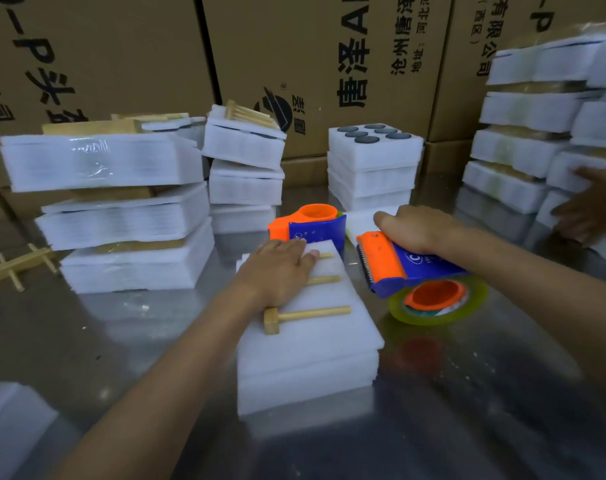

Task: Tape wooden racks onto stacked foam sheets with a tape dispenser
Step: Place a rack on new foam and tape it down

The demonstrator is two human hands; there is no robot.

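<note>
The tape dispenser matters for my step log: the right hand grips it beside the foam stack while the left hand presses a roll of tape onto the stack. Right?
Not quite. The head view shows the left hand pressing a wooden rack, not a roll of tape, onto the foam stack. The right hand does grip the tape dispenser beside it.

Tape dispensers: two. One orange-and-blue tape dispenser [412, 268] is at right of centre; a second dispenser [312, 225] lies just beyond the near foam stack [308, 344].

Wooden racks in plain view: three. One rack [305, 299] lies on the near foam stack, one loose rack [17, 265] lies at far left on the metal table [138, 341], one top rack [249, 114] sits on the centre-left far pile.

Hands: three. The left hand [277, 268], the right hand [415, 230], and a third hand [589, 209] at the right edge.

Round dark discs [370, 133] in the far centre foam block: six.

Cardboard cartons [312, 64] along the far side: at least three; exact count cannot be determined.
</note>
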